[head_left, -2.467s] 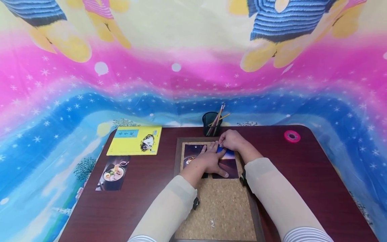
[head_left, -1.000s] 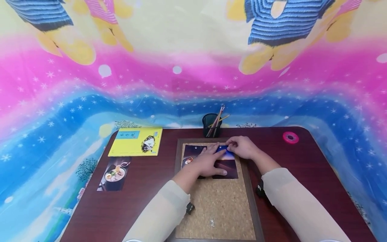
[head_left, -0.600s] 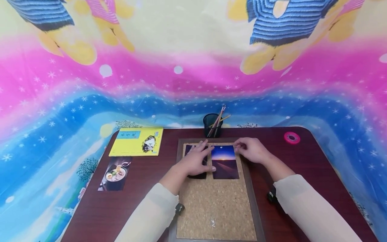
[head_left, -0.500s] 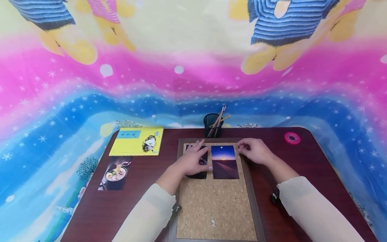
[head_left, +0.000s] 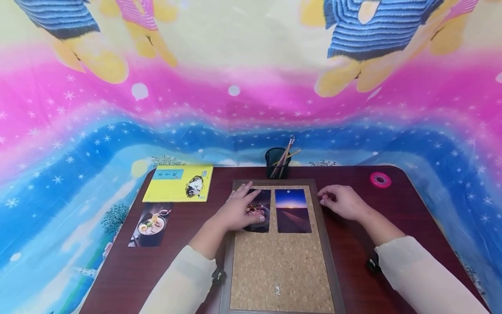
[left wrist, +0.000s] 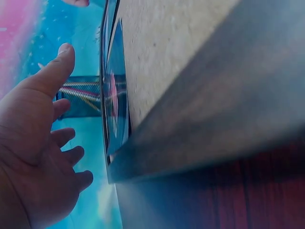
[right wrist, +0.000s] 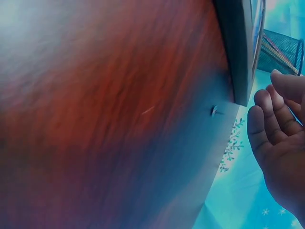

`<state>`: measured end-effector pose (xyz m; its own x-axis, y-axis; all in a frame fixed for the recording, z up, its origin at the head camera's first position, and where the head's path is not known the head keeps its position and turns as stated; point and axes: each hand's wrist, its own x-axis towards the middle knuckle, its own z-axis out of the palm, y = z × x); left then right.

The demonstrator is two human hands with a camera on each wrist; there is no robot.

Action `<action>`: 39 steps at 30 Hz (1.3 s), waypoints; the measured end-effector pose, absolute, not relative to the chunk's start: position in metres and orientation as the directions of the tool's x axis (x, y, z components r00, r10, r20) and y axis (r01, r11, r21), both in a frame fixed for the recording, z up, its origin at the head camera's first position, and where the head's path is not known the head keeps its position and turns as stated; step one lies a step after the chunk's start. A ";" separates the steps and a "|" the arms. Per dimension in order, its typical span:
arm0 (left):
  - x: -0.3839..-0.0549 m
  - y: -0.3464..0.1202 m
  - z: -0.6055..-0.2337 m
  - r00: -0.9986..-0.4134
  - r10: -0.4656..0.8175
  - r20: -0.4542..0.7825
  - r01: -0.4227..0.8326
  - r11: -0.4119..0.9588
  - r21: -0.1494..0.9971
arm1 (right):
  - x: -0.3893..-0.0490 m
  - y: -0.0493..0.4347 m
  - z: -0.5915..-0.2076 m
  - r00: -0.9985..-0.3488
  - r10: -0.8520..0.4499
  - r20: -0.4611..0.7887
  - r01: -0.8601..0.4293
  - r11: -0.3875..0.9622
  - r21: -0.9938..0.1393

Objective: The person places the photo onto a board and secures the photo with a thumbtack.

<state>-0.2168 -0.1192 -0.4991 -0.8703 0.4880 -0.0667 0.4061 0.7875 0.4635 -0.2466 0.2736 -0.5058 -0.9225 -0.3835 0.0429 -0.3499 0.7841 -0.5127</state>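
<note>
A framed corkboard lies on the table with two photos side by side near its far end. The right photo shows a sunset road and has a small tack at its top. My left hand, fingers spread and holding nothing, overlaps the left edge of the food photo. Its palm and apart fingers show in the left wrist view. Past the board's right frame, my right hand hangs with loosely bent fingers and nothing between them. A thumbtack lies on the table near that hand in the right wrist view.
A mesh pencil cup stands behind the board. To the left lie a yellow book and a noodle-bowl photo. A pink ring-shaped item sits at the far right. A patterned curtain surrounds the table.
My left hand has slid left off the sunset photo, uncovering it and then part of the food photo. My right hand has left the sunset photo's top and moved right, past the frame.
</note>
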 end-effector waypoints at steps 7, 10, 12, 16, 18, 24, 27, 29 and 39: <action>-0.210 -0.137 -0.501 -0.895 0.443 -0.053 0.369 0.802 0.470 | -0.240 0.289 -0.510 -0.927 -0.371 0.051 -0.347 0.800 -0.490; -0.207 -0.146 -0.503 -0.906 0.420 -0.050 0.343 0.801 0.491 | -0.238 0.297 -0.511 -0.929 -0.367 0.037 -0.337 0.802 -0.493; -0.205 -0.151 -0.505 -0.916 0.399 -0.050 0.322 0.802 0.503 | -0.237 0.301 -0.512 -0.930 -0.365 0.031 -0.332 0.803 -0.496; -0.202 -0.159 -0.510 -0.931 0.362 -0.049 0.288 0.810 0.511 | -0.234 0.310 -0.518 -0.931 -0.365 0.030 -0.331 0.805 -0.492; -0.201 -0.163 -0.511 -0.936 0.349 -0.046 0.279 0.814 0.509 | -0.232 0.313 -0.520 -0.929 -0.368 0.030 -0.334 0.804 -0.491; -0.199 -0.179 -0.513 -0.948 0.318 -0.021 0.261 0.813 0.520 | -0.231 0.320 -0.522 -0.922 -0.386 0.025 -0.352 0.809 -0.470; -0.197 -0.190 -0.514 -0.951 0.308 0.015 0.269 0.806 0.527 | -0.232 0.321 -0.523 -0.917 -0.398 0.019 -0.364 0.816 -0.449; -0.196 -0.197 -0.514 -0.954 0.297 0.034 0.269 0.802 0.533 | -0.233 0.322 -0.523 -0.913 -0.407 0.015 -0.372 0.821 -0.433; -0.184 -0.226 -0.521 -0.972 0.233 -0.018 0.190 0.834 0.518 | -0.229 0.322 -0.526 -0.908 -0.418 0.012 -0.385 0.824 -0.415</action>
<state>-0.1837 -0.2259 -0.5212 -0.9724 0.2328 -0.0182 0.1900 0.8342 0.5177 -0.2291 0.3220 -0.5262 -0.9084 -0.4180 0.0121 -0.3848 0.8243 -0.4153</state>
